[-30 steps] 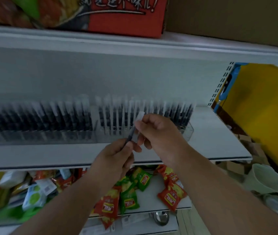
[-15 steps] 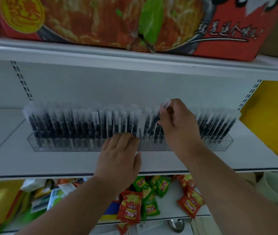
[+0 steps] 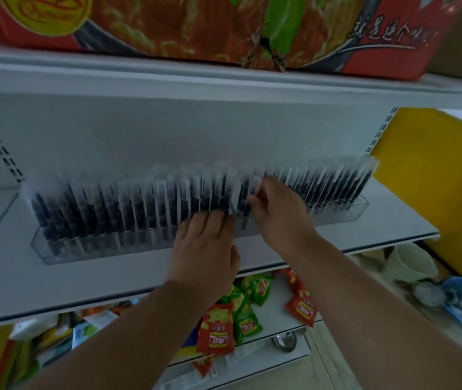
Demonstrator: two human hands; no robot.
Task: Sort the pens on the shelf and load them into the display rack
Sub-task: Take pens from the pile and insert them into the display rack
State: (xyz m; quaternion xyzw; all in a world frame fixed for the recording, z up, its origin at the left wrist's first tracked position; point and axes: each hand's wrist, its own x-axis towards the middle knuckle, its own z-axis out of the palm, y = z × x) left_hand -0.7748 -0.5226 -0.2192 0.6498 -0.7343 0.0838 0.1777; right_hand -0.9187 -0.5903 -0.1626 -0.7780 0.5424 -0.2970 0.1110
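Right hand [image 3: 277, 212] has dropped lower into the row, pinching one pen [image 3: 255, 184] near the middle of the display rack [image 3: 345, 211]. Left hand [image 3: 205, 246] stays flat-fingered against neighbouring pens, holding a gap; insertion looks nearly done.

Two bare forearms, sleeveless, left grip [image 3: 205, 249], right grip [image 3: 281, 218]

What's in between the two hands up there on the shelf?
In the head view, between the left hand and the right hand stand a few wrapped pens in the clear display rack, on the white shelf.
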